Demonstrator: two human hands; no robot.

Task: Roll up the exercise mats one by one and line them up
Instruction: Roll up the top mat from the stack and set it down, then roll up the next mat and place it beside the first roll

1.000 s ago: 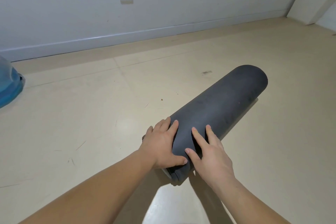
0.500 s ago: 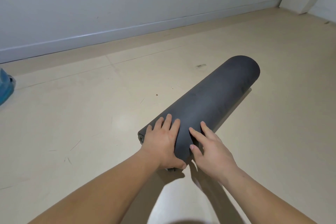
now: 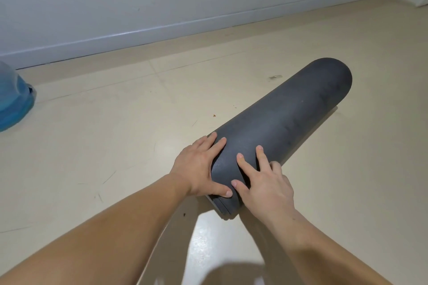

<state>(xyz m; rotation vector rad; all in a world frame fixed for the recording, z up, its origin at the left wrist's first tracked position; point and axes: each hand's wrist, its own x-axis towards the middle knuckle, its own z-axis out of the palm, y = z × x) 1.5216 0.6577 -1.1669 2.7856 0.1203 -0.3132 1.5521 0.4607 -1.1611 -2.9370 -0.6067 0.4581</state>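
Both hands lie flat on the near end of the rolled-up dark mat (image 3: 289,118), pressing and not squeezing: left hand (image 3: 199,166) on its side, right hand (image 3: 264,183) on top. The mat rests on the floor (image 3: 115,146). Push evenly so the roll keeps tight. A blue thing (image 3: 14,99) sits well apart; only the wall (image 3: 92,18) ahead could get in the way.

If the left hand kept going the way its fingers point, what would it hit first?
The left hand rests on the rolled mat, so it would likely just slide along the roll; beyond its far end only floor shows.
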